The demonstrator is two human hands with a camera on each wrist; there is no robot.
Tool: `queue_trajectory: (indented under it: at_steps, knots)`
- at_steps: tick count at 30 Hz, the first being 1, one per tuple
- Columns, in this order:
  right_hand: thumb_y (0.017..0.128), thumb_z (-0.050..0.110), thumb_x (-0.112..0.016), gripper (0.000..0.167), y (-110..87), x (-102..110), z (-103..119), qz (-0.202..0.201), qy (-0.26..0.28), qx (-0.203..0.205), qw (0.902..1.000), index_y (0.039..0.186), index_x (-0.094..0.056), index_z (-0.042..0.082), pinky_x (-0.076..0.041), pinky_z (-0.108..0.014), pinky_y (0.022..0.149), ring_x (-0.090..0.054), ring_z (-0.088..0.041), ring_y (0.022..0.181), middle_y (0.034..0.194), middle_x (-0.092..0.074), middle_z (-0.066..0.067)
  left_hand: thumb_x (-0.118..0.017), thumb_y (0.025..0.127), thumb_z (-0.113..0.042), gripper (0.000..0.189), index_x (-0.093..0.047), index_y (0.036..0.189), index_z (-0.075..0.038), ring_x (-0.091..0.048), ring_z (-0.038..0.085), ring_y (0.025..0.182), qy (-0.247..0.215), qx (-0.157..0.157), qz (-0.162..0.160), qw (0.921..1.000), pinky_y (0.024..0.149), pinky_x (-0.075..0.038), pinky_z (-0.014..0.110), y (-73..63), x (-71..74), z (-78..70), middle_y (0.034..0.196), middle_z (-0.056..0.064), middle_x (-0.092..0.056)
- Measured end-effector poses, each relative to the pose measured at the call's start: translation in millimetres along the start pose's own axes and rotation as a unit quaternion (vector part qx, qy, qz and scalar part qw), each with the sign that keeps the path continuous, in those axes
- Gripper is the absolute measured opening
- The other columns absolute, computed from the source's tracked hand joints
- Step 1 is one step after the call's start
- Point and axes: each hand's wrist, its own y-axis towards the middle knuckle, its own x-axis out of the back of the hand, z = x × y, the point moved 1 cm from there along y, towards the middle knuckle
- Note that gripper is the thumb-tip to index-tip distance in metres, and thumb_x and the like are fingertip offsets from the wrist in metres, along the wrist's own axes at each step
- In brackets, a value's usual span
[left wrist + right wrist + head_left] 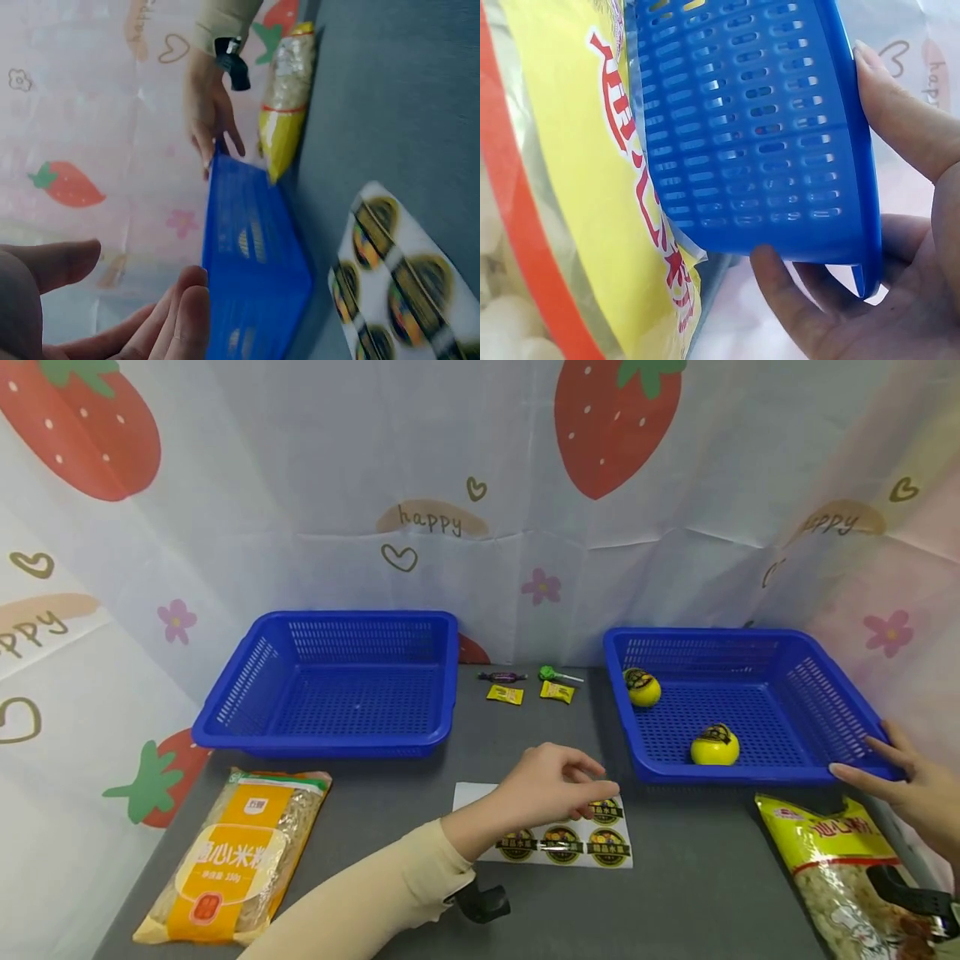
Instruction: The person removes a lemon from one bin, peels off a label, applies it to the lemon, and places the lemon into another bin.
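My right hand [918,785] grips the near right corner of the right blue basket [772,773]; in the right wrist view the thumb [900,101] lies over its rim and fingers reach beneath. Inside that basket lie two round yellow fruits, one [643,691] by the left wall and one [715,748] near the front, each bearing a dark label. My left hand [551,783] hovers over a white sheet of round stickers [562,843], fingers loosely bent and nothing between them. The left wrist view shows its thumb well apart from the fingers.
Another blue basket [322,747] stands at the left. Between the baskets lie a purple-wrapped candy [502,677], a green lollipop [549,673] and two yellow candies [505,695]. Bagged noodles [225,868] lie front left; a yellow-topped bag [832,843] sits front right. A printed curtain [510,460] hangs behind.
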Motion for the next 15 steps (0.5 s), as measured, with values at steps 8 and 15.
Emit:
queue_trajectory:
  at_steps: [8,15]
  knots:
    - [0.102,0.044,-0.056,0.096,-2.7,5,3,-0.003,-0.039,-0.011,0.9992,0.156,0.006,-0.006,-0.012,-0.084,0.099,0.015,-0.068,0.138,0.159,0.030,-0.022,-0.071,0.094,-0.037,0.039,-0.071,0.122,-0.010,-0.071,0.012,0.076,0.059,-0.053,-0.041,0.9960,0.065,-0.057,0.031,-41.8,54.4,16.5,0.093,-0.002,-0.076]
    - [0.098,0.051,-0.059,0.101,-6.1,8,10,-0.038,-0.103,0.002,0.9940,0.157,0.000,-0.006,-0.015,-0.085,0.097,0.007,-0.068,0.139,0.160,0.020,-0.031,-0.071,0.094,-0.038,0.038,-0.071,0.123,-0.013,-0.069,0.011,0.087,0.115,-0.059,-0.112,0.9852,0.075,-0.056,0.033,-72.0,96.0,29.8,0.101,-0.002,-0.075]
